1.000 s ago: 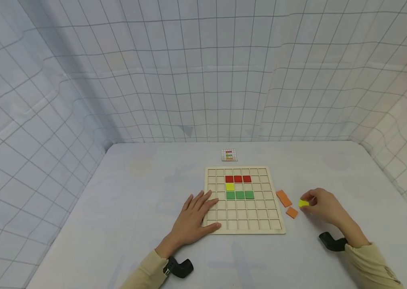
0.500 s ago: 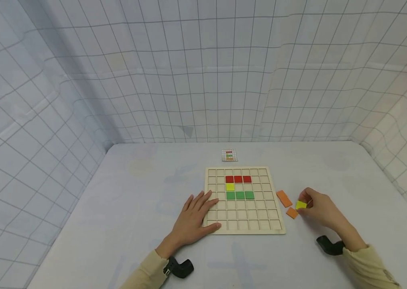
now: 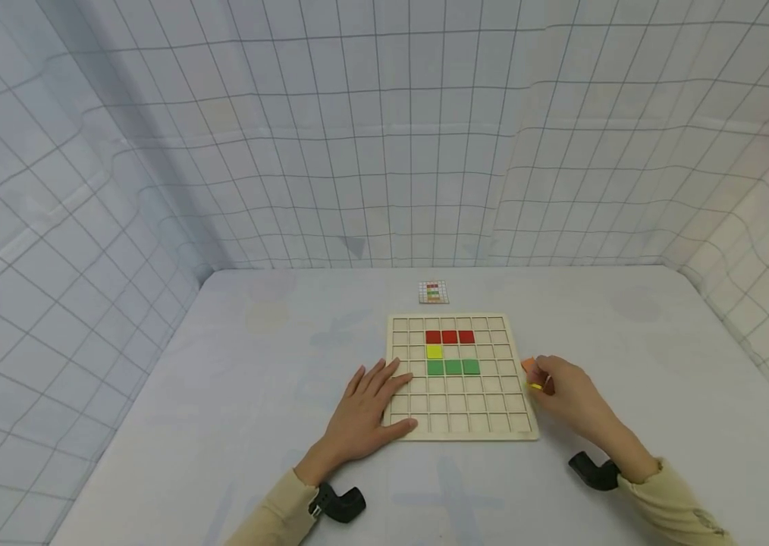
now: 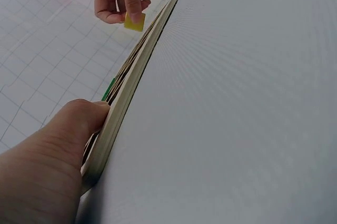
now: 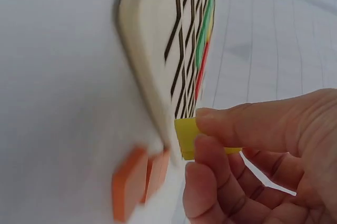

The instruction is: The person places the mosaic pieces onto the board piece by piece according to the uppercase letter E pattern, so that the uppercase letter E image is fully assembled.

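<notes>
A wooden grid board (image 3: 462,437) lies on the table, with a row of red tiles (image 3: 449,337), one yellow square (image 3: 434,352) and a row of green tiles (image 3: 453,368) set in its cells. Fingers spread, my left hand (image 3: 365,422) rests on the board's left edge; in the left wrist view its thumb (image 4: 79,116) lies on the rim. Just off the board's right side, my right hand (image 3: 572,394) pinches a yellow tile (image 5: 186,135) between thumb and fingers, held above the table. Orange tiles (image 5: 129,182) lie beneath it, mostly hidden by the hand in the head view.
Behind the board lies a small card (image 3: 434,293) printed with a coloured grid pattern. White cloth with dark grid lines (image 3: 425,152) hangs around the back and sides of the white table (image 3: 275,364). A black wrist mount (image 3: 592,472) sits under each forearm.
My right hand has moved left with the yellow tile, from beside the orange tiles to over them near the board's right edge. The left hand has stayed in place.
</notes>
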A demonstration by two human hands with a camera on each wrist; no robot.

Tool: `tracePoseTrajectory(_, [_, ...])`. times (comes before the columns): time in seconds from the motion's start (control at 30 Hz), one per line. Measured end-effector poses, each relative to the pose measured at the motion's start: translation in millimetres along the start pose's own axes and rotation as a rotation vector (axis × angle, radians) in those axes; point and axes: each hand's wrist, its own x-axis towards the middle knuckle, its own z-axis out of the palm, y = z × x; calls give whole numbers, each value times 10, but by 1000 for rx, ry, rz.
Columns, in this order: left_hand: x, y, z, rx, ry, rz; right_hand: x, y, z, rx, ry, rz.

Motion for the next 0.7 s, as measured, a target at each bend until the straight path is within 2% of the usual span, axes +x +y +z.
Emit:
tracePoseTrajectory(0.1, [0, -5, -2, 6, -2, -3, 84, -100, 134, 59, -30, -66])
tracePoseTrajectory(0.2, [1, -7, -3, 10, 0, -7, 180, -183, 259, 165, -92, -123])
tracePoseTrajectory(0.33, [7, -5, 2, 0, -2, -5, 300, -274, 403, 252, -173, -137])
tracePoseTrajectory(0.47, [11, -1, 13, -6, -6, -6, 387, -357, 513, 264, -210, -139])
tracePoseTrajectory(0.7, [13, 12, -1, -8, -2, -13, 517, -495, 613, 236, -210, -149])
